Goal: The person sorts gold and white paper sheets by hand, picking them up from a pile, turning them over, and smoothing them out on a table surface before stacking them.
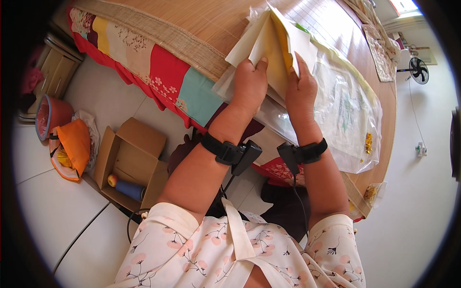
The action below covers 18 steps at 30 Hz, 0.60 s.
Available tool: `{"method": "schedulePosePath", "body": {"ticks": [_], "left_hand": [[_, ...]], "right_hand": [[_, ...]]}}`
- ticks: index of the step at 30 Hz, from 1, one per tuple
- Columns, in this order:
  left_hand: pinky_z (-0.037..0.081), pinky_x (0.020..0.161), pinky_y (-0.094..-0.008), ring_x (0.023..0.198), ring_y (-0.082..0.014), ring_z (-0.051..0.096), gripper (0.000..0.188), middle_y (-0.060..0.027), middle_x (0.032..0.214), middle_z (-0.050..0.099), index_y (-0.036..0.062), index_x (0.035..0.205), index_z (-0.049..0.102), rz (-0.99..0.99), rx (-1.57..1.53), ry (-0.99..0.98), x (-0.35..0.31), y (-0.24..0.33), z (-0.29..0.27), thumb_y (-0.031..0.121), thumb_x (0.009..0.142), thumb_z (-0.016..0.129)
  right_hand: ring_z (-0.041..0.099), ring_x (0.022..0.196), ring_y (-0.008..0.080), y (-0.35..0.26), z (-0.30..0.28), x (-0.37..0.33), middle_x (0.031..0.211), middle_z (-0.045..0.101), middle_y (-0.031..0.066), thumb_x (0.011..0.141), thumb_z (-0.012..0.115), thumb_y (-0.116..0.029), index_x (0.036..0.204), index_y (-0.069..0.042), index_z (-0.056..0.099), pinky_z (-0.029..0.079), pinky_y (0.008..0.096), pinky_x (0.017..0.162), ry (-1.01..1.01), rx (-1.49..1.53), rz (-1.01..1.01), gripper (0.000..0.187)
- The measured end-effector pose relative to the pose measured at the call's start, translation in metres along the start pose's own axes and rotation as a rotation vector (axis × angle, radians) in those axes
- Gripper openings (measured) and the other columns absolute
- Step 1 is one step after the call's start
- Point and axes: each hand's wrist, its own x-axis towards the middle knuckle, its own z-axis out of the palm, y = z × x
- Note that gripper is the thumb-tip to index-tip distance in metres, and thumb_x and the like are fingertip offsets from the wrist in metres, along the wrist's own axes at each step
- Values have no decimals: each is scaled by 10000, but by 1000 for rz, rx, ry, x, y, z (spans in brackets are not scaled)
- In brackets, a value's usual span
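Note:
Both hands are raised over the edge of a mat-covered bed, gripping a bundle of folded cream paper sheets [261, 41] with yellow showing between the layers. On the near left side of the bundle, my left hand [252, 84] is closed with its thumb on top. My right hand [301, 89] is closed on the right side, fingers along the paper's edge. The layers stand slightly apart at the top. Beneath and to the right of the bundle lies a large clear plastic bag [345, 91]. Small shiny gold pieces [368, 144] show at its lower right corner.
A small clear packet of gold pieces [372, 193] sits at the bed's near right corner. On the floor at left are an open cardboard box [137, 158] holding a blue spool, an orange bag [74, 144] and a reddish bucket [60, 115]. A black fan [418, 70] is far right.

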Motion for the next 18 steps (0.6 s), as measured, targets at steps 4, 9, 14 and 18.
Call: {"method": "schedulePosePath", "body": {"ticks": [4, 9, 14, 18], "left_hand": [[485, 669, -356, 708, -184, 575, 317, -123, 833, 670, -103, 1046, 651, 4, -40, 27, 2, 0, 0, 207, 1002, 603], [473, 659, -346, 698, -155, 536, 307, -78, 817, 655, -81, 1054, 657, 67, -14, 36, 3, 9, -7, 219, 1016, 600], [475, 663, -358, 691, -167, 554, 334, -86, 800, 656, -87, 1040, 658, 179, 76, 108, 2, 23, -20, 239, 1023, 589], [495, 694, -388, 708, -256, 617, 367, -157, 834, 691, -99, 1047, 655, 224, 309, 174, 0, 35, -31, 259, 1028, 576]], "right_hand": [[666, 778, 349, 9, -9, 5, 894, 692, 234, 1028, 554, -152, 1328, -14, 623, 523, 387, 740, 154, -35, -48, 338], [669, 973, 438, 12, -30, 11, 1139, 675, 284, 938, 543, 13, 1358, -22, 594, 531, 440, 851, 192, -26, -1, 425], [698, 859, 372, 13, -47, 15, 1020, 703, 255, 961, 566, -26, 1321, -23, 634, 538, 406, 786, 277, -81, -18, 366], [709, 822, 305, 23, -58, 18, 944, 722, 221, 1000, 568, -89, 1313, -1, 641, 538, 372, 771, 333, -103, 5, 333]]}}
